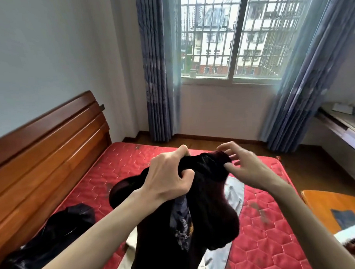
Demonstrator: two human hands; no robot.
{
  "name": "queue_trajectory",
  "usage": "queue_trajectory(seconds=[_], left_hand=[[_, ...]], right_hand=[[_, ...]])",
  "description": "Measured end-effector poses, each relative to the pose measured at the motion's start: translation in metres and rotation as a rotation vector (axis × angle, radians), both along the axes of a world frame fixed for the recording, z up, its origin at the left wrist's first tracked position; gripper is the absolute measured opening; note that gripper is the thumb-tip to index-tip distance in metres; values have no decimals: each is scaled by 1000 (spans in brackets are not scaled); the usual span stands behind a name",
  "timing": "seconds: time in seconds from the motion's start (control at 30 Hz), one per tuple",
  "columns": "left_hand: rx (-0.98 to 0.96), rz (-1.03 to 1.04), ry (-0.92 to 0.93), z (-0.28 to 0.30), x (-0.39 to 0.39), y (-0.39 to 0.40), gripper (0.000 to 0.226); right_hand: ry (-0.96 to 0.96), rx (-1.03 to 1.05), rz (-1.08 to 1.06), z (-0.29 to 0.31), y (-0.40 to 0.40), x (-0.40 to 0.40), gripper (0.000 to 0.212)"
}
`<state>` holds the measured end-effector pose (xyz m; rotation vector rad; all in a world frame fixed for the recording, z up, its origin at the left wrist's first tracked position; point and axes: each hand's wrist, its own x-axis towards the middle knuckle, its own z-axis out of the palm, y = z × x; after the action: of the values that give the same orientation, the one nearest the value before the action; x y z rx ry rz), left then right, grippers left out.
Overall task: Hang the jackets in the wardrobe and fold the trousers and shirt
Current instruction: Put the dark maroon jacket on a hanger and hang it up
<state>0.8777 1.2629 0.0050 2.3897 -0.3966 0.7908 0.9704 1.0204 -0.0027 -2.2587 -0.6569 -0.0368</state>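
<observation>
The dark garment point(197, 196) hangs directly in front of the person, held up over the red mattress point(268, 228), its top edge gathered at hand height and its body dropping straight down toward the lower edge of the view, so its long axis runs near vertical. Whether it is one of the jackets or the shirt cannot be told; a paler printed patch shows on its front. Both hands are at the garment's top, the left hand point(168, 175) on the left part of the bunched top, the right hand point(243, 164) at the right end of it. The left hand is clenched round a thick fold of cloth, fingers curled over the top and thumb beneath, and appears to carry most of the weight. The right hand is looser: its thumb and forefinger pinch the rounded edge of the fabric while the remaining fingers stand spread and free. In my judgement the coming move depends on the two hands parting sideways along that top edge to open the garment out. A second dark garment point(55, 237) lies crumpled on the mattress to the left, near the wooden headboard point(47, 144), and pale cloth point(234, 195) lies on the mattress behind the held piece. No wardrobe is in view.
</observation>
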Motion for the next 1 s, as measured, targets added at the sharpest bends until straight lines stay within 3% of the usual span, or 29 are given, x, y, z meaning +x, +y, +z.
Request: queue_trajectory(seconds=[0.1,0.23,0.43,0.67,0.9,1.0], left_hand=[[-15,10,0,4,4,-5,13],[-47,-6,-3,9,5,-1,17],[-60,-8,37,7,-6,16,20],[134,109,103,-14,-25,51,29],[103,264,5,-57,-48,59,31],[142,314,55,-79,-62,64,58]], right_hand=[[-120,-38,203,-9,17,-15,51],[-85,131,388,-19,42,-28,49],[-224,125,384,-34,69,-22,14],[-195,291,374,-29,89,-27,12],[-396,172,318,-17,98,-47,12],[-396,194,295,0,86,-52,10]])
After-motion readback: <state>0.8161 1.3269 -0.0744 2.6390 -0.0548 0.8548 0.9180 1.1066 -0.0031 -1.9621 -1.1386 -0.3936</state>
